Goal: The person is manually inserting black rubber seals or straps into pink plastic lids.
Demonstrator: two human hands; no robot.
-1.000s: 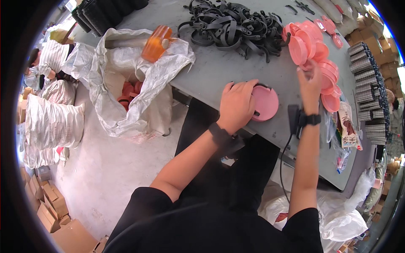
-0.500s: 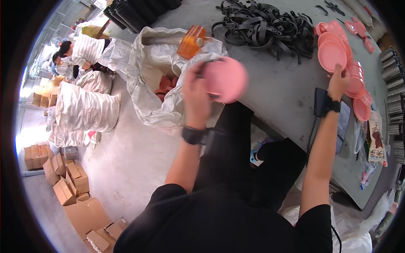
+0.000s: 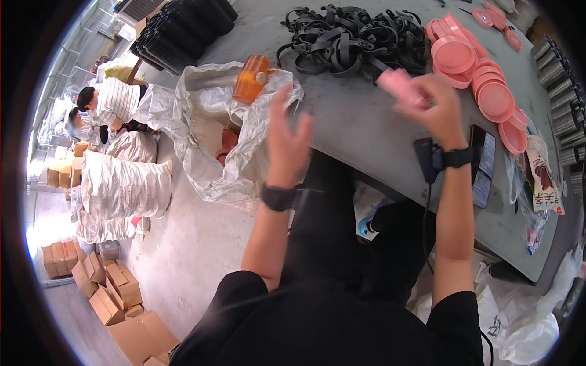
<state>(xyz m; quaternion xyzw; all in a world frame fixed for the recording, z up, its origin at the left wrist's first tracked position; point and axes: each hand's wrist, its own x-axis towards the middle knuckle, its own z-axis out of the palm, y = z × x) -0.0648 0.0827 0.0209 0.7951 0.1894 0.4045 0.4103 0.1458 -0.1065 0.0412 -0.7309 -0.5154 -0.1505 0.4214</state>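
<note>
My left hand [image 3: 288, 143] is empty, its fingers spread beside the rim of a white woven sack [image 3: 189, 131]. Reddish-pink plastic pieces [image 3: 227, 145] lie inside the sack, and an orange translucent cup-like piece [image 3: 249, 79] rests on its far rim. Over the table, my right hand [image 3: 436, 110] grips a round pink plastic lid [image 3: 400, 86], tilted nearly edge-on and smeared by motion. Just right of it lies a row of overlapping pink lids [image 3: 455, 55]. A tangled heap of black straps [image 3: 354, 39] sits beyond, at the middle of the table.
A phone [image 3: 483, 168] lies by my right wrist, and a cable hangs from a black device there. Black ribbed parts [image 3: 183, 33] stand at the far left of the table [image 3: 366, 131]. Cardboard boxes [image 3: 116, 287] and full sacks [image 3: 125, 183] occupy the floor; other people work beyond.
The pink lid with a black strap that my left hand held is gone from it. My right hand has moved left from the row, bringing a pink lid. The view has shifted slightly.
</note>
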